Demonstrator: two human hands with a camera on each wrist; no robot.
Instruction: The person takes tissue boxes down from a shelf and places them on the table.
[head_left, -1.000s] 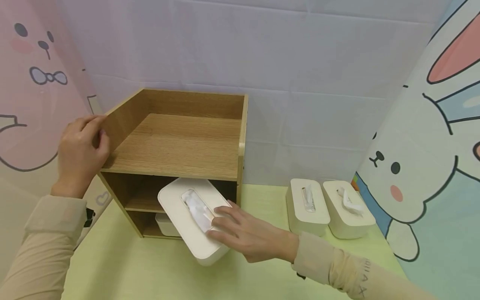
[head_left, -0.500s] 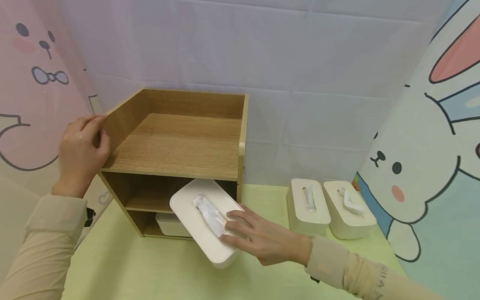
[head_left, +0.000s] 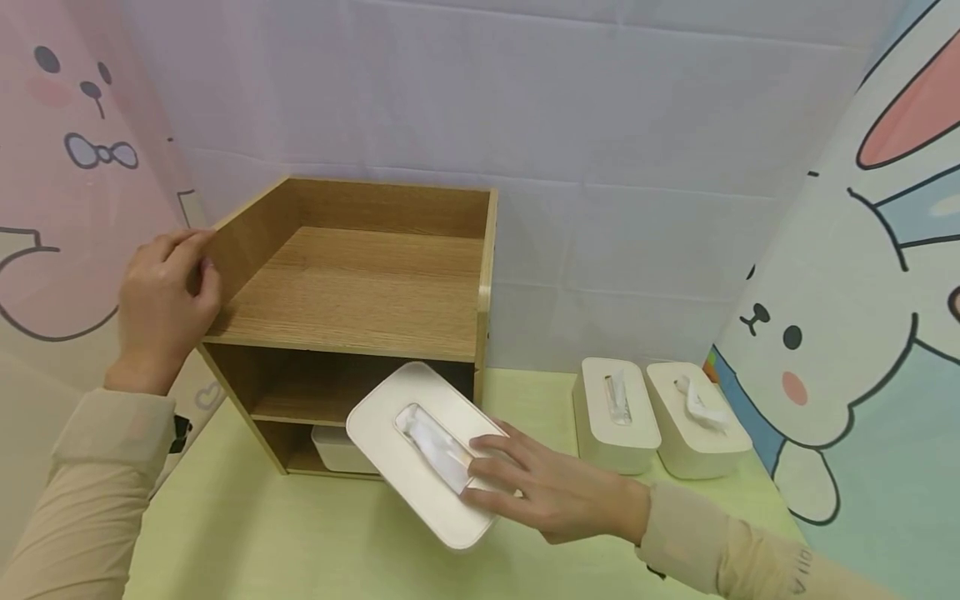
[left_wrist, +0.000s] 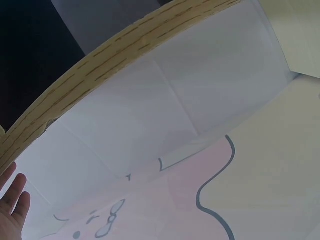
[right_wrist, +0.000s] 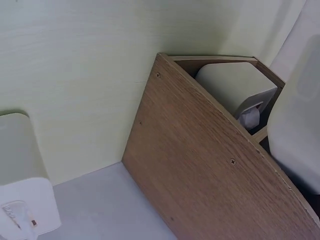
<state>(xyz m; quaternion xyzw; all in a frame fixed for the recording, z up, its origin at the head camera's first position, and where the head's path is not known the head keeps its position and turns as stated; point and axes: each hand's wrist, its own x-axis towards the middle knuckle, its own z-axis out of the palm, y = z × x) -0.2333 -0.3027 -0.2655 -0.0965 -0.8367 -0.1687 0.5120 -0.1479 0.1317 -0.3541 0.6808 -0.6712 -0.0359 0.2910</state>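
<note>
A white tissue box [head_left: 431,458] with tissue showing in its slot is tilted in my right hand [head_left: 540,479]. Fingers lie over the lid's right side, while the thumb is hidden. The box hangs in front of the wooden shelf unit [head_left: 360,283], overlapping its right front, and fills the right edge of the right wrist view. My left hand [head_left: 168,304] grips the top of the unit's left panel, thumb on the inner side; some of its fingers [left_wrist: 15,195] show beside the panel edge in the left wrist view.
Another tissue box [head_left: 341,450] sits in the lower compartment, partly covered by the held one. Two more tissue boxes, one nearer [head_left: 618,417] and one farther right [head_left: 697,417], stand on the green table [head_left: 247,533]. Cartoon-printed sheets hang around the table.
My right hand has drawn the tissue box rightward and slightly down, away from the unit's opening. The left hand stays on the panel.
</note>
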